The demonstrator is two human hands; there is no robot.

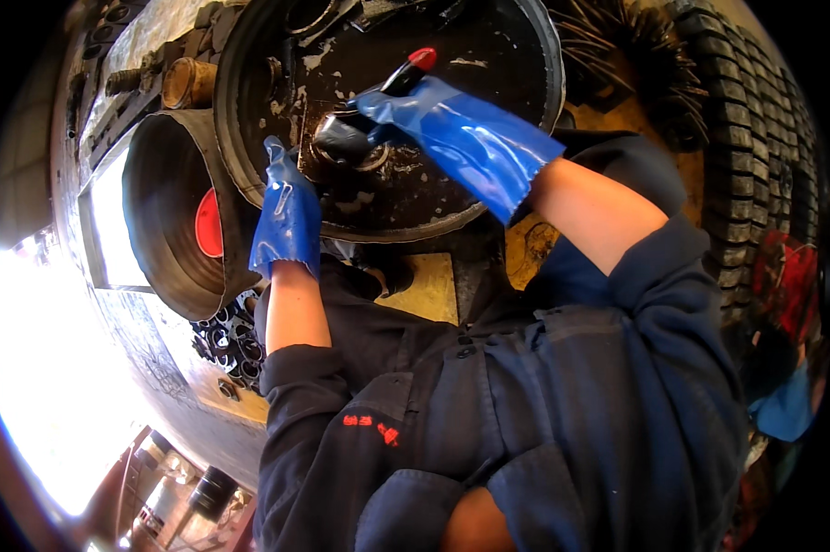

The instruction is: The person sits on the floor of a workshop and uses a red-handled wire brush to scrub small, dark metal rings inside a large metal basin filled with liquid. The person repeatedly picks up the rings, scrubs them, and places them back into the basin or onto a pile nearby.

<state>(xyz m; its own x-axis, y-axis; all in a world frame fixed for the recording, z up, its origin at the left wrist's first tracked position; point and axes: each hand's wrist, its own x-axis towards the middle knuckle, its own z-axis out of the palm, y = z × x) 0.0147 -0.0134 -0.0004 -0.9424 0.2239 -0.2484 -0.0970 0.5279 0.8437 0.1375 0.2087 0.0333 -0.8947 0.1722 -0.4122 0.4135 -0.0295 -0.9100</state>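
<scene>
Blue rubber gloves cover both hands, which work on a greasy black wheel hub (433,175) at the top centre of the view. Far left stands a dark metal drum (162,221) with a red disc (209,224) inside it, just beside the hub's rim. Left hand (286,207): fingers extended upward, resting against the hub's left face, its grip apart and holding nothing. Right hand (406,115): its grip clamped on a tool with a red-tipped handle (413,66), the tool's dark end pressed at the hub's centre. Far right, a heavy tyre tread (755,156) curves down the frame edge.
</scene>
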